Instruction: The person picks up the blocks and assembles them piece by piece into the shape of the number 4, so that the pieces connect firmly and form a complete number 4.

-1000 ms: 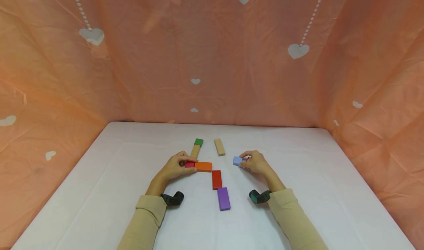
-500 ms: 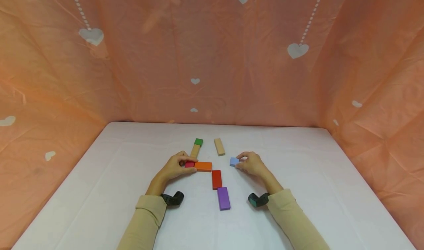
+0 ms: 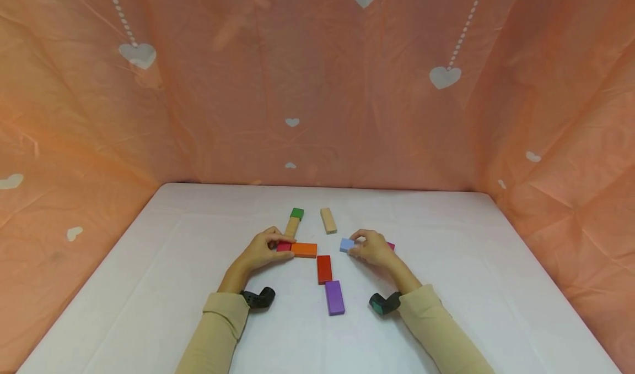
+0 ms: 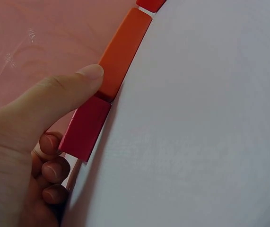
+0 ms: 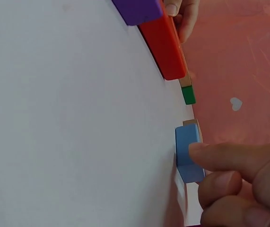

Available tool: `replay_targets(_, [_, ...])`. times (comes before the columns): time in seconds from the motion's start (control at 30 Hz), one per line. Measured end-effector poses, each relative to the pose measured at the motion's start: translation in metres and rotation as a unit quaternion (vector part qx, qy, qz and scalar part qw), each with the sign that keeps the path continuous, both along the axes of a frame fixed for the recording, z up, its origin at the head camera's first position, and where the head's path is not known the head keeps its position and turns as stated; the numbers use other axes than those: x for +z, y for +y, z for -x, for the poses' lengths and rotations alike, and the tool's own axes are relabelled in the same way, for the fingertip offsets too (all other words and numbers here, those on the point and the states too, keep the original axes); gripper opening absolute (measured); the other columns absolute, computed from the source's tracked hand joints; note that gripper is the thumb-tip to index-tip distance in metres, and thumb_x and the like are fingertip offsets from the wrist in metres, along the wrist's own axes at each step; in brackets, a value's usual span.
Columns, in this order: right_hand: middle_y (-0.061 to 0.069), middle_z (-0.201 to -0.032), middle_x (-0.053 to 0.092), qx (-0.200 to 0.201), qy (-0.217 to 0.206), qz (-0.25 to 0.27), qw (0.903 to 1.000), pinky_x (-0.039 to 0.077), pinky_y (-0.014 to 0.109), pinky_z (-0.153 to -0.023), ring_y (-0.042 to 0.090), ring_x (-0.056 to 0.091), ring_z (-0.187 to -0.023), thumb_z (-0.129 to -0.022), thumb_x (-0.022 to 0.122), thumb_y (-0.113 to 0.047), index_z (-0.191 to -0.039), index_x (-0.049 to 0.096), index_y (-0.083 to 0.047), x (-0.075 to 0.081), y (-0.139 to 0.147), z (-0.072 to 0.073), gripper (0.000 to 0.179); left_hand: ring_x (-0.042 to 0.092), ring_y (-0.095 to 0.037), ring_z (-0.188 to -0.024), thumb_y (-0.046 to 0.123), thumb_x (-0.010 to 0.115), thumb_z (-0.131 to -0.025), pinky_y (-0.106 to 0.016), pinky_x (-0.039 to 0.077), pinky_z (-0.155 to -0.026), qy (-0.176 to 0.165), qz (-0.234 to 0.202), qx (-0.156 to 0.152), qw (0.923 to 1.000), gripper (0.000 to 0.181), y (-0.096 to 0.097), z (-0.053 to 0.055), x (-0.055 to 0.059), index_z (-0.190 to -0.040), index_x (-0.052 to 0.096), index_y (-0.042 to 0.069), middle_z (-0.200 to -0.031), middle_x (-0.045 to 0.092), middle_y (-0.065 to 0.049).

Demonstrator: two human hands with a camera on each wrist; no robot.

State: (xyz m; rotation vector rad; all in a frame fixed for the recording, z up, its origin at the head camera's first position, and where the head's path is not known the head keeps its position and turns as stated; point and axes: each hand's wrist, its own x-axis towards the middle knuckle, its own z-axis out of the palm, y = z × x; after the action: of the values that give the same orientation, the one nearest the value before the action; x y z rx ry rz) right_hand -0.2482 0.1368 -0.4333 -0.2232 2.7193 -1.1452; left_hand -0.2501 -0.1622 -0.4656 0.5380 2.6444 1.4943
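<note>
On the table [image 3: 278,341], left hand [image 3: 262,249] gripped crimson block [image 4: 87,127], right hand [image 3: 374,249] pinched blue block [image 3: 345,245]; both seemed light, rigid, best side-held.

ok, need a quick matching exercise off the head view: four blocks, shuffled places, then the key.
Blocks
1. blue block
2. green block
3. purple block
4. orange block

Places
A. at the far end of a wooden block
B. end to end with the crimson block
C. pinched by the right hand
D. lowest block in the picture

Pairs: 1-C, 2-A, 3-D, 4-B
</note>
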Motion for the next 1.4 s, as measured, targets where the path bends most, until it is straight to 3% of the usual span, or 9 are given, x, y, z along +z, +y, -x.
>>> replay_targets(0.27, [0.01, -0.075, 0.062, -0.003, -0.003, -0.003, 1.0, 0.038, 0.019, -0.054, 0.011, 0.05, -0.061, -0.081, 0.072, -0.01, -0.107, 0.065, -0.002, -0.002, -0.006, 0.0, 0.028, 0.04, -0.014, -0.078, 0.016, 0.08, -0.077, -0.021, 0.031, -0.065, -0.004, 0.0, 0.001, 1.0, 0.032, 0.001, -0.001, 0.0, -0.106, 0.074, 0.005, -0.083, 0.048, -0.007])
replay_targets(0.57, [0.016, -0.098, 0.068, -0.006, 0.009, -0.026, 0.9996, 0.041, 0.024, -0.067, 0.019, 0.055, -0.08, -0.079, 0.075, -0.014, -0.105, 0.067, -0.005, -0.002, -0.012, -0.001, 0.029, 0.039, -0.013, -0.076, 0.015, 0.08, -0.076, -0.02, 0.031, -0.065, 0.001, 0.0, -0.001, 1.0, 0.032, 0.001, 0.0, 0.0, -0.106, 0.074, 0.004, -0.082, 0.048, -0.006])
replay_targets(0.87, [0.011, -0.084, 0.063, -0.011, -0.009, -0.026, 0.9996, 0.04, 0.023, -0.066, 0.018, 0.051, -0.075, -0.078, 0.077, -0.015, -0.107, 0.066, -0.006, -0.001, -0.018, -0.002, 0.032, 0.039, -0.014, -0.078, 0.016, 0.08, -0.076, -0.02, 0.031, -0.066, -0.005, 0.003, 0.002, 1.0, 0.033, 0.001, -0.001, 0.001, -0.106, 0.074, 0.005, -0.083, 0.048, -0.005])
replay_targets(1.27, [0.016, -0.096, 0.068, 0.0, 0.02, -0.037, 0.9991, 0.042, 0.026, -0.07, 0.019, 0.054, -0.08, -0.076, 0.078, -0.013, -0.101, 0.069, -0.006, -0.001, -0.023, 0.001, 0.027, 0.04, -0.014, -0.078, 0.016, 0.08, -0.077, -0.021, 0.031, -0.066, -0.006, 0.004, 0.003, 1.0, 0.032, 0.001, 0.0, 0.001, -0.106, 0.074, 0.005, -0.082, 0.048, -0.006])
replay_targets(1.4, [0.011, -0.086, 0.063, -0.001, 0.008, -0.026, 0.9996, 0.038, 0.024, -0.066, 0.017, 0.05, -0.075, -0.077, 0.078, -0.014, -0.104, 0.069, -0.006, -0.002, -0.022, 0.002, 0.03, 0.039, -0.014, -0.077, 0.015, 0.08, -0.077, -0.021, 0.031, -0.065, -0.003, 0.001, 0.002, 1.0, 0.032, 0.001, 0.0, 0.001, -0.106, 0.074, 0.004, -0.082, 0.048, -0.007])
